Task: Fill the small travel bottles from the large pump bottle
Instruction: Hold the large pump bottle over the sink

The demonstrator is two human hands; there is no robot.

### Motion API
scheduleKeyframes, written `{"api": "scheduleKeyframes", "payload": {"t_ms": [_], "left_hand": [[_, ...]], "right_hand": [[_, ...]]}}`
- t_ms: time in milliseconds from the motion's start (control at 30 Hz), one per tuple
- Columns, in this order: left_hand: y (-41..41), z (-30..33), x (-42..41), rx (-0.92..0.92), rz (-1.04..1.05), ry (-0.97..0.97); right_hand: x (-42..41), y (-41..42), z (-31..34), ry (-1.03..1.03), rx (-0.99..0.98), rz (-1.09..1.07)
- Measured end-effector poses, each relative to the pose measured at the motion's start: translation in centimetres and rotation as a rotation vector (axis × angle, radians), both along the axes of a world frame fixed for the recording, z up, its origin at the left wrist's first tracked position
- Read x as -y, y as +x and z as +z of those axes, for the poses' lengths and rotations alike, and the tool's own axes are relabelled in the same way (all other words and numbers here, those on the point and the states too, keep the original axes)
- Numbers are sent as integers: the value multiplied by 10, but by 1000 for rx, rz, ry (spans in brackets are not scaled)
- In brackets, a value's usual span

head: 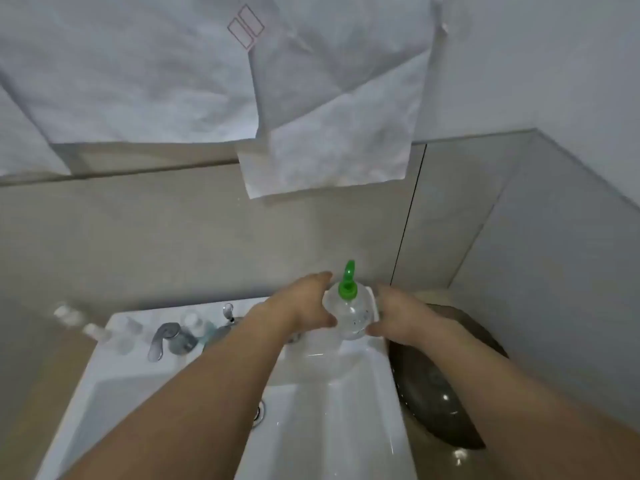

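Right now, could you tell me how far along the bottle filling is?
It looks barely started. In hand: the left hand and right hand grip the large pump bottle at the sink's back corner. Left: the small travel bottles stand apart near the tap; blur hides whether they are filled.

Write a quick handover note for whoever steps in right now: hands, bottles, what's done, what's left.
Left hand and right hand both grip the clear pump bottle with the green pump, at the sink's back right corner.
Small travel bottles stand at the sink's back left, near the tap; too blurred to tell their fill.
Done: pump bottle in hand.
Left: fill the small bottles.
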State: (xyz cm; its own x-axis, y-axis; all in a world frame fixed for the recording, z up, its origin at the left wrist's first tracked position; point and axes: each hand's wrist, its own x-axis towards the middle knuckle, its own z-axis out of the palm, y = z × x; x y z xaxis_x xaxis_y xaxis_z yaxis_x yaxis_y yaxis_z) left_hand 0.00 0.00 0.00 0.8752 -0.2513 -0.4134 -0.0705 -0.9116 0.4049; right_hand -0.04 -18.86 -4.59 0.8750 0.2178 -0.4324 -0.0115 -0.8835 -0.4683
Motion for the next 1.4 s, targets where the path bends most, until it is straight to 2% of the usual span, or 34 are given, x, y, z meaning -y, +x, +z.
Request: {"api": "scheduleKeyframes", "payload": {"t_ms": [167,433,600,800,1067,1400], "left_hand": [[9,-21,6,-64,-22,-66],[14,-28,9,-35,-26,-58],[10,-35,12,-33,-1,1],[-27,-35,5,-76,57,69],[-89,-34,-10,-130,124,-40],[-141,-88,-38,-234,201,-53]], "right_hand": [[-4,11,-24,37,-14,30],[-2,18,-37,79,9,77],[-2,16,-33,-12,-5,97],[-12,-15,-23,-42,-37,99],[-31,-73,-18,-65,-69,117],[-61,-126,-55,-55,-157,134]]}}
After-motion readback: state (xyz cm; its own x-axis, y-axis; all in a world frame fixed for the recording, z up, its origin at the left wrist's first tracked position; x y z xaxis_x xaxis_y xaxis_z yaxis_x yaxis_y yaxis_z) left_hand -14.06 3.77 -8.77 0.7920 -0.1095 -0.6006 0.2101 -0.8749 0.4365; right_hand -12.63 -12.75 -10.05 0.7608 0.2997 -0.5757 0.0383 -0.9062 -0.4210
